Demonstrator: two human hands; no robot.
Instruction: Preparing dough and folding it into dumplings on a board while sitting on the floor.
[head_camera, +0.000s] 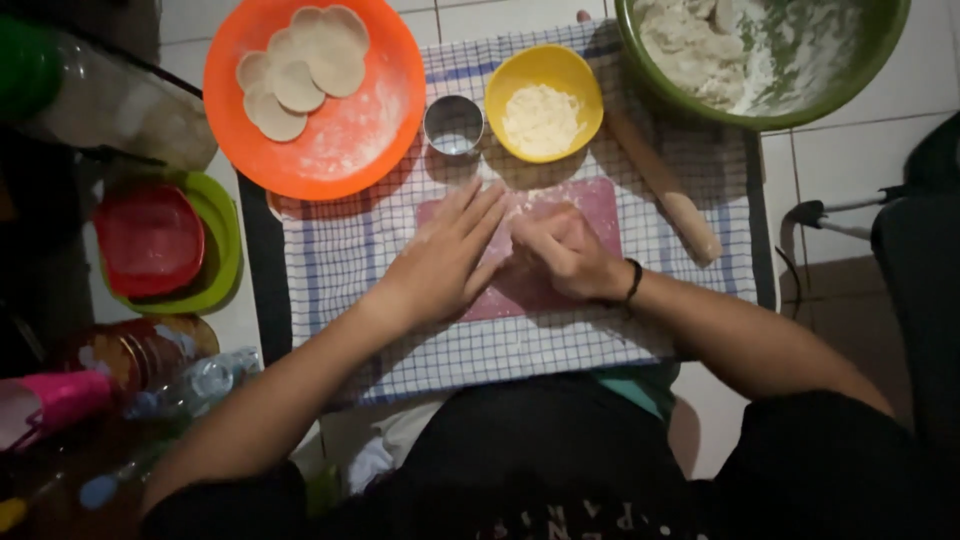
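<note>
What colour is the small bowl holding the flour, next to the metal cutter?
Yellow. The small bowl shows best in the head view, beside the round metal cutter.

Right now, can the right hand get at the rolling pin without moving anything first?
Probably yes. The right hand rests on the pink board, and the rolling pin lies just to its right on the checked cloth, uncovered, with nothing between them.
</note>
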